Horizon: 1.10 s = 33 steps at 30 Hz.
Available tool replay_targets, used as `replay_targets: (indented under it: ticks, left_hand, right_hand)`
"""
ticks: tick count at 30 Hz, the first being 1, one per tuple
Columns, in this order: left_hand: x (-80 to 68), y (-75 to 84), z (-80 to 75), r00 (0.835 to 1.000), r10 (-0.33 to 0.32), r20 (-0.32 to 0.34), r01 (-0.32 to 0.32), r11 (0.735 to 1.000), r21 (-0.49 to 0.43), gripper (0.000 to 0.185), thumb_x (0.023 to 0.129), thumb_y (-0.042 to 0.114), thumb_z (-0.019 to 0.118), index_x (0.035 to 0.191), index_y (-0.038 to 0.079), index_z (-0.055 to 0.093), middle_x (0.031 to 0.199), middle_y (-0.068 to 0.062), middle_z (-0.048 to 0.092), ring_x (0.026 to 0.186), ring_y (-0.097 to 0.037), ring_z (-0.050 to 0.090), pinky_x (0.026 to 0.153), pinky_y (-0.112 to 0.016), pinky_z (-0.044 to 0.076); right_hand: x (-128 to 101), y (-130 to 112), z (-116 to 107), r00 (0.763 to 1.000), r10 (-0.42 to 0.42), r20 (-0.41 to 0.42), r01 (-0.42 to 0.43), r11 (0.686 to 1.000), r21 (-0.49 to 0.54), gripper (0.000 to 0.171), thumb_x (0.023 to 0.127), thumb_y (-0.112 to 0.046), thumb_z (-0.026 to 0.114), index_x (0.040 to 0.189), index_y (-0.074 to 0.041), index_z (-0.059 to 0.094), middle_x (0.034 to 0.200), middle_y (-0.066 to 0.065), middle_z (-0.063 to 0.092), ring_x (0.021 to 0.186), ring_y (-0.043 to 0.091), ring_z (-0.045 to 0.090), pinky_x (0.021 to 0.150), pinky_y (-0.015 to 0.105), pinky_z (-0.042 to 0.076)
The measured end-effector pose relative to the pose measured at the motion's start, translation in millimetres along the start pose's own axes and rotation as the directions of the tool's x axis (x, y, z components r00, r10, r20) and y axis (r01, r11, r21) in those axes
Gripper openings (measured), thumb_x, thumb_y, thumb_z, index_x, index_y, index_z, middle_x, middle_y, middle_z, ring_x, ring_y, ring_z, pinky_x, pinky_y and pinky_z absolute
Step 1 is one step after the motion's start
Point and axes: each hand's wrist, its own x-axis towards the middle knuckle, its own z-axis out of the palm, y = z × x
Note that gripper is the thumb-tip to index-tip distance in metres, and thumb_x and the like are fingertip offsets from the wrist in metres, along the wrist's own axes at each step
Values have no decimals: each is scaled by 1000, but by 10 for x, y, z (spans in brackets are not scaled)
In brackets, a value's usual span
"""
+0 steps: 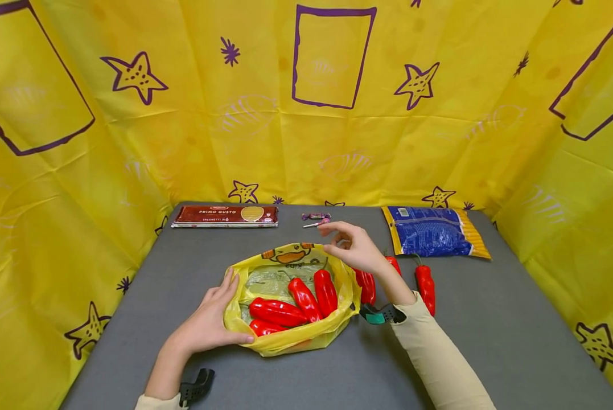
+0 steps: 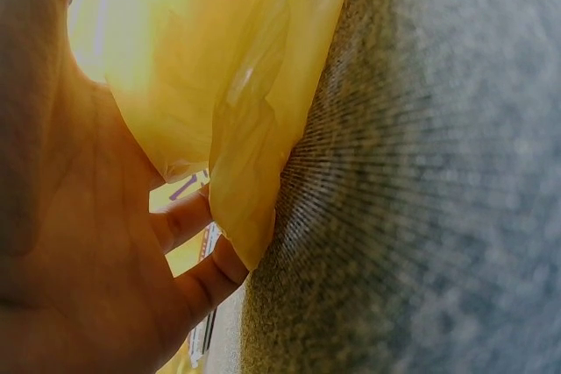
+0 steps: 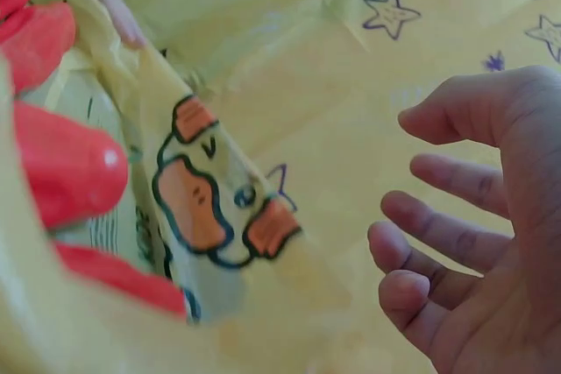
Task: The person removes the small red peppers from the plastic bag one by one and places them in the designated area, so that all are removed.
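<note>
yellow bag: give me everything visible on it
The yellow bag looks like thin, crinkly plastic, with a cartoon duck print on its far inner wall. It sits on the grey table, mouth spread open and rim rolled down. Four red peppers lie inside. The left hand holds its near-left side; the right hand hovers over the far rim, holding nothing.

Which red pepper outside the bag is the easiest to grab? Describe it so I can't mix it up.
Start at the blue packet at the far right of the grey table. Just in front of its near edge lies a single red pepper, lengthwise, with its dark stem toward the packet. Unlike the peppers by the right hand and yellow bag, it lies alone and fully in view.
</note>
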Motion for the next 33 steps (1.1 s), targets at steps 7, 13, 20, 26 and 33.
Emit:
replay_targets:
  ticks: [7,13,20,26,33]
  left_hand:
    - [1,4,-2,1000,-7,8,7,1000,-6,141,68,73,89,169,5,19,179,-12,1,145,-41,33,107,-65,45]
    - [8,9,-6,1000,-12,9,12,1000,1,141,68,74,88,169,5,19,179,-12,2,147,-42,31,108,-67,43]
    - [6,7,-15,1000,-20,17,20,1000,-4,141,68,74,88,170,6,18,179,-12,1,147,-42,31,108,-67,44]
    - [1,14,-21,1000,-12,16,12,1000,-9,140,69,74,88,170,5,19,179,-12,2,147,-42,31,107,-68,44]
    - [1,2,-17,1000,-13,21,13,1000,-10,140,69,74,88,169,5,18,179,-12,2,147,-42,31,107,-68,44]
  right_hand:
    - [210,-74,191,996,-35,86,38,999,-32,42,99,-12,74,140,-11,68,126,10,71,93,19,71,75,33,55]
    - [352,-109,367,984,-78,161,84,996,-32,41,98,-13,74,138,-9,69,126,12,72,94,18,70,75,33,55]
    - [527,-189,550,966,-85,244,97,995,-38,41,97,-17,76,136,-8,69,123,15,72,90,15,70,76,29,55]
    - [671,-244,698,937,-86,338,104,994,-35,40,97,-16,75,136,-7,69,124,16,72,89,12,71,80,27,57]
    - [773,-186,884,867,-112,485,134,991,-11,37,97,-16,75,131,-3,71,122,16,74,87,11,68,77,24,54]
